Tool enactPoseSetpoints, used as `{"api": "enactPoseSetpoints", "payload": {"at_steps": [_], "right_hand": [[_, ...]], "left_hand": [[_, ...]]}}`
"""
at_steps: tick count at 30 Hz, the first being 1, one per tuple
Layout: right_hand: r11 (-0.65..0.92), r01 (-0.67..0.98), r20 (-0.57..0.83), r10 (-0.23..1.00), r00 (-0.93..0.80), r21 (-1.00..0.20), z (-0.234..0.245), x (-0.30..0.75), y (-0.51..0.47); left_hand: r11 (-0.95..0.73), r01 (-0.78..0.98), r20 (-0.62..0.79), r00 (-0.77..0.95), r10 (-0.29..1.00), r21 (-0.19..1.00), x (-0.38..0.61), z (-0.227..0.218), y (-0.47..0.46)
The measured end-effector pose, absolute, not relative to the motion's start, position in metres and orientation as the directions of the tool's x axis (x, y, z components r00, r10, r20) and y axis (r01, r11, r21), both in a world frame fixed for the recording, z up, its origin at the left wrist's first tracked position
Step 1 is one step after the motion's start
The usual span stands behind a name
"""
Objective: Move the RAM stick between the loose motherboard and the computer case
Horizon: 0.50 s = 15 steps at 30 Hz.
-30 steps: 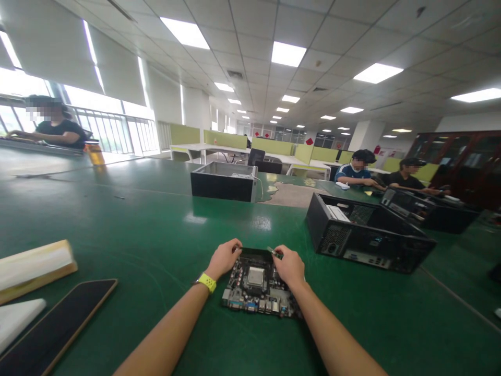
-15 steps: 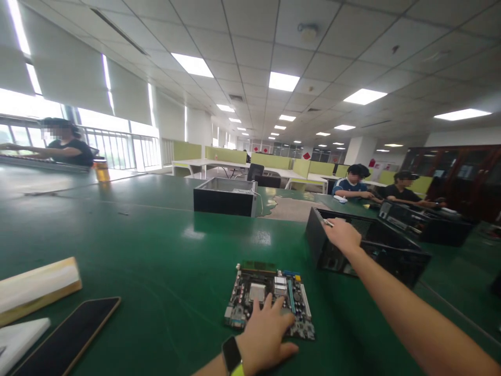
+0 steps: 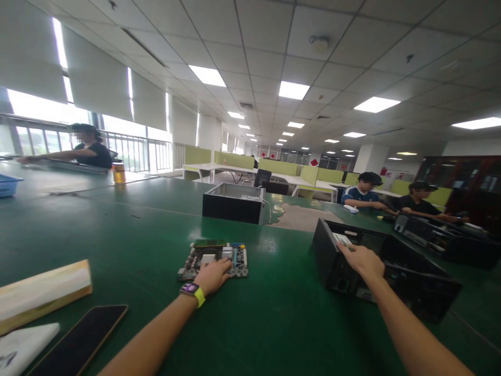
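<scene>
My left hand (image 3: 213,275) lies with its fingers spread over a computer motherboard (image 3: 239,261), partly covering it. The board rests flat on the green table, with a square silver part and a long green stick along its far side. My right hand (image 3: 364,261) reaches over the near left part of an open black computer case (image 3: 324,256), its fingers closed at the wall. Beside those fingertips, inside the case, shows a flat silver-white part (image 3: 342,239). The underside of the right fingers is hidden.
Left of me lie a dark phone-like slab (image 3: 84,339), a white object (image 3: 27,342) and a pale long block (image 3: 47,292). Farther back stand another open case (image 3: 234,209) and a jar (image 3: 118,173). Other people sit left and right; another black case (image 3: 442,235) is at right.
My left hand and the motherboard have moved left and farther from me. The black case appears shifted slightly nearer with my right hand on it, and more of the silver-white part shows.
</scene>
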State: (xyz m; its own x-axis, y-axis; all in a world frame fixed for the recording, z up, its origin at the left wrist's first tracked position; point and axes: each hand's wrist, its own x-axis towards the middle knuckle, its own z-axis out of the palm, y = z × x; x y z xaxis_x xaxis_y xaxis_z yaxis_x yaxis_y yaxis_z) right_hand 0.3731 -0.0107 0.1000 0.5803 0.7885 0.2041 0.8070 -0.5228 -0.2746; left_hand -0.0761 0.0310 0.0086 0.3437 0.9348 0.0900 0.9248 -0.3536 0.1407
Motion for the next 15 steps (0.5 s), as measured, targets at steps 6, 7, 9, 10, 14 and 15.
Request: {"api": "enactPoseSetpoints", "payload": {"at_steps": [6, 7, 9, 10, 14, 15], "right_hand": [[-0.394, 0.904, 0.237, 0.874, 0.424, -0.167, 0.103, 0.279, -0.061], [-0.350, 0.925, 0.250, 0.892, 0.377, -0.144, 0.103, 0.259, -0.072], [-0.245, 0.964, 0.270, 0.926, 0.264, -0.100, 0.102, 0.217, -0.096], [-0.198, 0.977, 0.268, 0.940, 0.213, -0.082, 0.102, 0.197, -0.109], [0.071, 0.994, 0.182, 0.982, -0.055, -0.086, 0.120, 0.143, -0.156], [0.163, 0.980, 0.143, 0.979, -0.147, -0.112, 0.130, 0.139, -0.163]], "left_hand": [[-0.359, 0.906, 0.427, 0.241, 0.872, 0.223, -0.046, 0.069, 0.053], [-0.465, 0.844, 0.478, 0.304, 0.824, 0.266, -0.028, 0.082, 0.050], [-0.643, 0.699, 0.539, 0.426, 0.726, 0.314, 0.007, 0.107, 0.040], [-0.725, 0.610, 0.551, 0.503, 0.666, 0.321, 0.022, 0.117, 0.033], [-0.902, 0.358, 0.324, 0.846, 0.422, 0.241, 0.043, 0.133, 0.000], [-0.907, 0.367, 0.242, 0.879, 0.411, 0.208, 0.038, 0.133, -0.008]]}}
